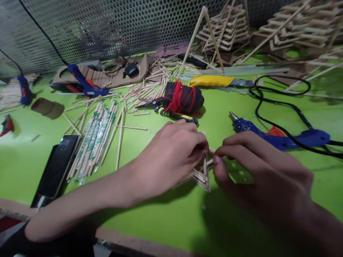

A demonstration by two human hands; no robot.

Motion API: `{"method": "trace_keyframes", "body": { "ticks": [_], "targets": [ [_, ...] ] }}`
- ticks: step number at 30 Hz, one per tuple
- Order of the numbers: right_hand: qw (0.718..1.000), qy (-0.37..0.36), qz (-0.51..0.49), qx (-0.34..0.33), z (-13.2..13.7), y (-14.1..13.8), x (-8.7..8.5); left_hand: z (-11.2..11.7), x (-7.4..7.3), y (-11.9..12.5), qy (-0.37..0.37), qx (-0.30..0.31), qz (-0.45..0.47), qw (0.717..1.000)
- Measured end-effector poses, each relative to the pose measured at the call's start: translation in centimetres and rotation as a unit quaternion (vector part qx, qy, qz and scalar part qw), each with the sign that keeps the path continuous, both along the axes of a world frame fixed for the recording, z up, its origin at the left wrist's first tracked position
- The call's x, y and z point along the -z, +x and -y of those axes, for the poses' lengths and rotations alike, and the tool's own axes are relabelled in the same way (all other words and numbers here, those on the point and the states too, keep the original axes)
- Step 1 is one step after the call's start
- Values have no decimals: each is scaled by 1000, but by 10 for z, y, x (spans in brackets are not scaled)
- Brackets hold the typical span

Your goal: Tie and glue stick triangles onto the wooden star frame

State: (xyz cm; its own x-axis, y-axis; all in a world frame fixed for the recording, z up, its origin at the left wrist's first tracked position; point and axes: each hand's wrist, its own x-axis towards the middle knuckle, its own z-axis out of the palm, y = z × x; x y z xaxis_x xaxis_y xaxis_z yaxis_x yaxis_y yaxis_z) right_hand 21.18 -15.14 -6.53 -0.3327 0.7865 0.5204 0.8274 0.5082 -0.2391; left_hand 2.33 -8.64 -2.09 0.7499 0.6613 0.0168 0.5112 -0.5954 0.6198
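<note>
Tabletop (pixel 171 217) of bright green filled the view, backed by a perforated metal wall (pixel 107 25). Stacked stick frames (pixel 227 28) stood at the far right edge. The left hand (pixel 168 157) and right hand (pixel 257 167) met near the middle of the table, just in front of the person. A blue glue gun (pixel 278 137) lay just behind the right hand, nozzle pointing left. A black phone (pixel 57 166) lay at the near left, beside a bundle of wrapped sticks (pixel 93 139). A black spool (pixel 183 98) wound with red thread sat behind the left hand. Between the hands stood a small stick frame (pixel 203 175), resting on the table. The left fingers were curled shut around its top, and the right thumb and forefinger were pinched on a stick end there.
</note>
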Motion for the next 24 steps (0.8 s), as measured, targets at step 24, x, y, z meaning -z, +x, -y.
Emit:
{"method": "trace_keyframes", "body": {
  "ticks": [24],
  "targets": [
    [985, -102, -136, -37, -3, -1, 5, -1, -4, 0, -28, -16, 3, 999]
  ]
}}
